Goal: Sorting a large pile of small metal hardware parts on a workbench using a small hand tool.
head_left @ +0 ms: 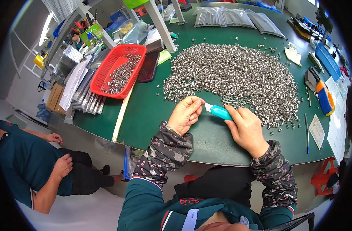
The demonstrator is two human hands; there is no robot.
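- Got a teal cutter (221, 112) clamped in the right hand (246, 129), just off centre toward 3 o'clock, over the green desk (143, 121).
- Pinching fingertips together on the left hand (185, 115), right by the pale blade (208, 107); can't tell about any tiny part in there.
- Seeing a huge heap of metal rings (233, 71) around 2 o'clock.
- Also spotting a red basket (110, 63) at 10 o'clock, with more rings inside.
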